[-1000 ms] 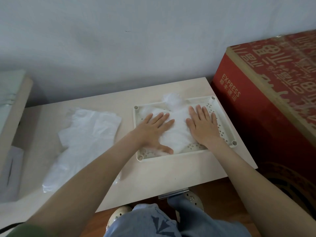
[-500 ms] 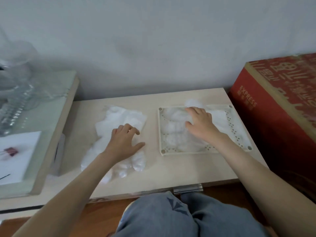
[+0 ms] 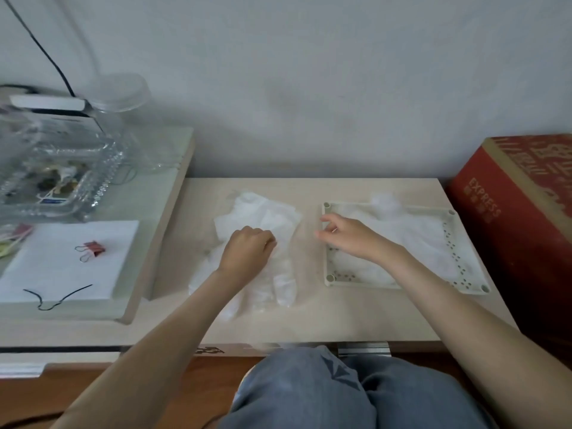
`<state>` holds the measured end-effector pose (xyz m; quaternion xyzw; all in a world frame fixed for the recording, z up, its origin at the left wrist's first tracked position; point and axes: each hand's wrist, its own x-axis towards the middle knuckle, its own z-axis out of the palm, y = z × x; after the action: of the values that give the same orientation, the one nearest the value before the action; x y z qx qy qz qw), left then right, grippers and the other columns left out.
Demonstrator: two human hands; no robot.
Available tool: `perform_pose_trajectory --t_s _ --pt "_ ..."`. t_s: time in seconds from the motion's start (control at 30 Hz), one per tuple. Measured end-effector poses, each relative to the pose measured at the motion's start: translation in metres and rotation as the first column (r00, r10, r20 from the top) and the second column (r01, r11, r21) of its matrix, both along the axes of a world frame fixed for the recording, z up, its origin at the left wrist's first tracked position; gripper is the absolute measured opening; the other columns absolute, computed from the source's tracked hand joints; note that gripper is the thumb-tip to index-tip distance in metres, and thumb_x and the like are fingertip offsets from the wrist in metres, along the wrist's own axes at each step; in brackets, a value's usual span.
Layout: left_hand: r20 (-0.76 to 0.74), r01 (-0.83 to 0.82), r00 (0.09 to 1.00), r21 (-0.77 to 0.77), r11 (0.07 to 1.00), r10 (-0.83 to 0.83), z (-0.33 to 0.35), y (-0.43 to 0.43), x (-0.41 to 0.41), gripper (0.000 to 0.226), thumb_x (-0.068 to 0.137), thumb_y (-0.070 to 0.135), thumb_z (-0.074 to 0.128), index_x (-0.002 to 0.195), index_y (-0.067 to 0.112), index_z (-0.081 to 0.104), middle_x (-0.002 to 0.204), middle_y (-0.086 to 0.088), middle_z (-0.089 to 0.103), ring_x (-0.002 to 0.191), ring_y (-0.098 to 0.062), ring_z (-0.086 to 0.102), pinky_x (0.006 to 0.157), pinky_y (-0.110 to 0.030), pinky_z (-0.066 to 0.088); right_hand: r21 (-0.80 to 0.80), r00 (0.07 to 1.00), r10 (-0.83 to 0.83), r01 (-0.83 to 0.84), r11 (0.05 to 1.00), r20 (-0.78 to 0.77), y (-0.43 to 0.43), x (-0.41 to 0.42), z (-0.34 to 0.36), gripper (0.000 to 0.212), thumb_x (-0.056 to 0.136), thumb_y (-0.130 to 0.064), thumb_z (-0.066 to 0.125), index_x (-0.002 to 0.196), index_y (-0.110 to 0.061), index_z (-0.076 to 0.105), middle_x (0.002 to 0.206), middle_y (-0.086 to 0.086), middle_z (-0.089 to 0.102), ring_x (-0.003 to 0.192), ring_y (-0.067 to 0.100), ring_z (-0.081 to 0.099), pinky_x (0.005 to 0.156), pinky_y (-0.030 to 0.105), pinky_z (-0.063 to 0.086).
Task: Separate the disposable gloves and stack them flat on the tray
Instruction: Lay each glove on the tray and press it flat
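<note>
A loose pile of clear disposable gloves [image 3: 272, 218] lies on the pale low table [image 3: 309, 317], left of a cream perforated tray [image 3: 328, 267]. Flattened gloves [image 3: 414, 239] lie in the tray, one end spilling over its far rim. My left hand [image 3: 247, 252] rests on the loose pile with its fingers curled into the plastic. My right hand [image 3: 343, 235] hovers over the tray's left edge, fingers loosely bent and holding nothing that I can see.
A red cardboard box [image 3: 520, 218] stands right of the table. A raised shelf [image 3: 148, 243] on the left carries a glass dish [image 3: 52, 181], white paper [image 3: 68, 258] and a red binder clip [image 3: 93, 247]. My knees [image 3: 340, 391] are below the table's front edge.
My left hand left the tray for the loose pile and curled its fingers into it. My right hand slid from the tray's middle to its left edge. The camera turned left.
</note>
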<state>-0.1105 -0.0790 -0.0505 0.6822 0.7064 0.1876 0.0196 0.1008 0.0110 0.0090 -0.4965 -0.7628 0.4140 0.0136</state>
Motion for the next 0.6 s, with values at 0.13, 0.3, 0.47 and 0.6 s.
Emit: perform_pose_trajectory --t_s 0.13,0.3,0.47,0.6 --pt "0.101 0.016 0.994 0.233 0.972 -0.041 0.011 -0.001 0.005 0.021 0.09 0.022 0.054 0.081 0.011 0.069 0.07 -0.002 0.067 0.066 -0.028 0.059 0.065 -0.038 0.048 -0.356 0.945 -0.228 0.134 0.925 -0.235 -0.005 -0.018 0.005 0.045 0.094 -0.051 0.051 0.112 -0.011 0.06 0.102 0.009 0.065 0.087 0.021 0.065 0.085 0.037 0.052" --pt "0.098 0.256 0.943 0.395 0.882 -0.318 0.034 0.005 0.032 0.025 0.093 0.026 0.052 0.09 0.011 0.071 0.086 0.0 0.07 0.076 -0.023 0.061 0.072 -0.033 0.045 -0.688 0.784 -0.467 0.072 0.723 -0.409 -0.007 -0.028 0.02 0.05 0.088 -0.054 0.057 0.105 -0.007 0.053 0.074 0.011 0.057 0.062 0.023 0.063 0.068 0.035 0.057" --pt "0.116 0.414 0.856 0.431 0.802 -0.504 0.042 0.012 0.059 0.029 0.094 0.028 0.056 0.113 0.01 0.068 0.114 -0.001 0.068 0.104 -0.017 0.061 0.093 -0.031 0.043 -0.588 0.603 -0.618 0.284 0.758 -0.505 -0.004 -0.02 0.021 0.02 0.093 -0.003 0.055 0.11 -0.012 0.052 0.081 0.01 0.062 0.059 0.015 0.066 0.05 0.024 0.052" --pt "0.561 -0.062 0.82 0.287 0.956 -0.115 0.049 0.011 0.064 0.058 0.091 0.045 0.053 0.141 0.015 0.041 0.143 0.001 0.043 0.131 -0.008 0.036 0.111 -0.027 0.025 -0.61 0.489 -0.625 0.216 0.763 -0.608 -0.001 0.006 0.029 0.024 0.096 0.0 0.048 0.119 -0.007 0.054 0.086 0.009 0.069 0.075 0.021 0.071 0.063 0.032 0.06"
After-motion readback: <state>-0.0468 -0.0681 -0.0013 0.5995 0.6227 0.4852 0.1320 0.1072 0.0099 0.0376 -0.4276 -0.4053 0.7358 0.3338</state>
